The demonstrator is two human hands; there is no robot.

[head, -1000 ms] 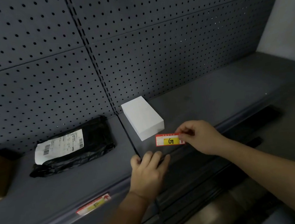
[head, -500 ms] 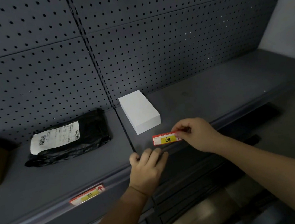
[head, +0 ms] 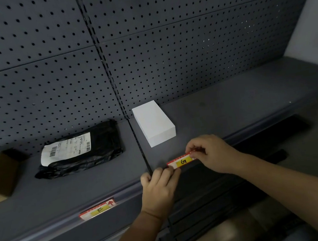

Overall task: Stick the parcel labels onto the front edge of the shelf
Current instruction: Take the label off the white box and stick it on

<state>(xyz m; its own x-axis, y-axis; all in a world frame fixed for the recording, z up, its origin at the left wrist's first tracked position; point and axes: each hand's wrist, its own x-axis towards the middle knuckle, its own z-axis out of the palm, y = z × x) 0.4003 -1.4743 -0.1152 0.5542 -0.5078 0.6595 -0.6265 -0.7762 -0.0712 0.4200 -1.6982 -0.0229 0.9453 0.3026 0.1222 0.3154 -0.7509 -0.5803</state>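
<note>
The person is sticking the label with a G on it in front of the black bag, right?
Not quite. In the head view the G label, pinched by the right hand with the left hand at its other end, sits in front of the white box. The black bag lies further left.

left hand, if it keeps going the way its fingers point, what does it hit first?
Likely the G label: the left hand points up and right along the shelf's front edge, fingertips at the label's left end. Contact unclear.
</note>
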